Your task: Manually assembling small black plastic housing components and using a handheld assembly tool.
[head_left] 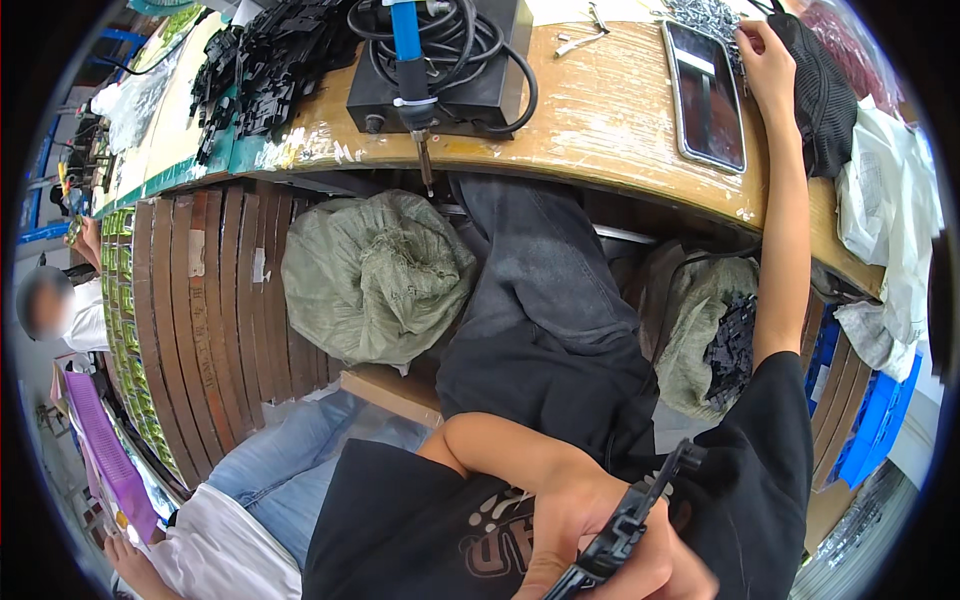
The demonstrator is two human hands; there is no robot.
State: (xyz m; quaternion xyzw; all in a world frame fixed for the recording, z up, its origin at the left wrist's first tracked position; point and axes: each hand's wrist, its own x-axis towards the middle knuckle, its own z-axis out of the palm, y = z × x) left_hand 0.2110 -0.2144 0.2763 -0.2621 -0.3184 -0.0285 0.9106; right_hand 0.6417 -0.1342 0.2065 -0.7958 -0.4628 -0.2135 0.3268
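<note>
Close to my body at the bottom, my left hand (610, 550) grips a black plastic part (625, 530), long and narrow with moulded detail. The fingers wrap round it and hide some of it. My right arm stretches up to the far right of the table, where my right hand (770, 65) is at the edge of a heap of small silvery metal pieces (705, 18). Its fingers are curled and pinched together; whatever is between them is hidden. Just left of that hand lies a phone (705, 95) with a dark screen. A black mesh pouch (825, 95) touches the wrist area.
A blue-handled soldering iron (408, 45) hangs tip down before a black box (440, 105) with coiled cable. Black plastic parts (265, 65) are heaped at left. Woven sacks (375, 275) and stacked brown boards (215, 320) stand below. A person in white (235, 540) sits at left.
</note>
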